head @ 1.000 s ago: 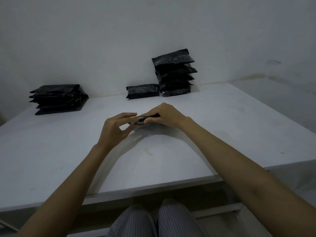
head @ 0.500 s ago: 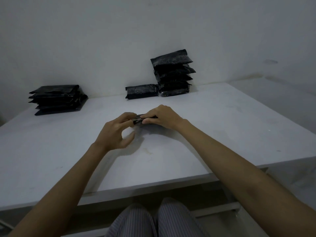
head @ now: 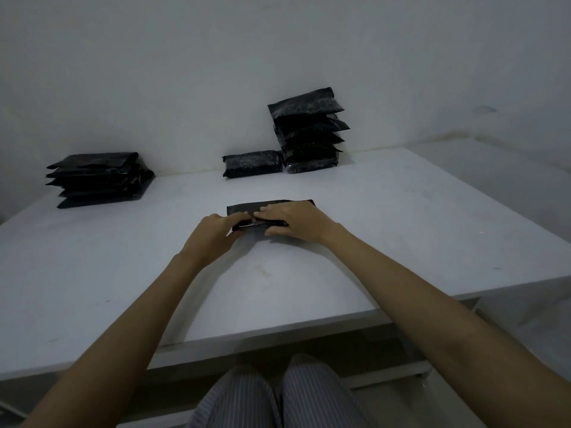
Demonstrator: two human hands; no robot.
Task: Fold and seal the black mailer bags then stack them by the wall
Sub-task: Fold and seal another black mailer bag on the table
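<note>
- Fingers of right hand (head: 298, 222) lay flat and close together, pressing down on black mailer bag (head: 247, 208) in middle of white table (head: 401, 217).
- Left hand (head: 213, 234) pinched near-left edge of same bag, fingers curled.
- Compared with a second before: more of bag uncovered, far strip now visible beyond fingers.
- Glossy, crinkled plastic, folded into flat rectangle.
- Tall stack of sealed bags (head: 309, 131) against wall (head: 185, 72), single bag (head: 251, 163) just beside; flatter pile (head: 99, 179) far left.
</note>
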